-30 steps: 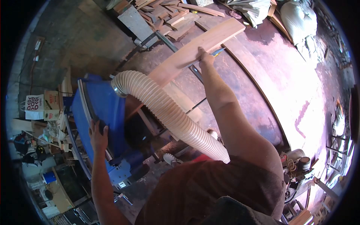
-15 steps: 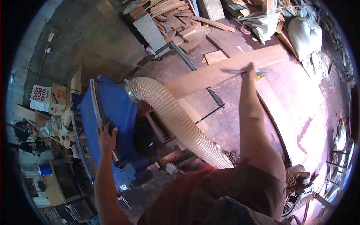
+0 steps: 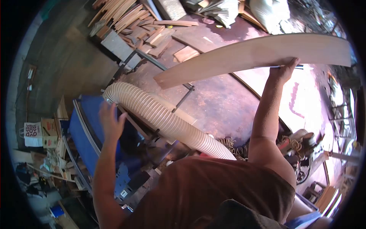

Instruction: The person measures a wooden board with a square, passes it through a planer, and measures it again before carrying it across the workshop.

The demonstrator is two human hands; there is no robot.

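Note:
A long, broad wooden board (image 3: 236, 57) stretches across the upper right, its far-left end clear of the blue machine (image 3: 89, 126). My right hand (image 3: 285, 70) grips the board's lower edge, with a thin pen-like item beside the fingers. Raised over the blue machine, my left hand (image 3: 111, 121) has its fingers apart and holds nothing; it is slightly blurred. A ribbed, cream-coloured hose (image 3: 152, 114) curves from the machine toward my body, just right of my left hand.
Wood offcuts (image 3: 131, 23) are heaped at the top, near pale sacks (image 3: 225, 11). A metal frame (image 3: 152, 60) lies beyond the hose. Boxes (image 3: 49, 131) stand at the left. Machinery with coiled rope (image 3: 301, 147) is at the right.
The board has moved right, away from the blue machine, with my right hand on it. My left hand has lifted off the machine's rail and moved forward. The view has turned.

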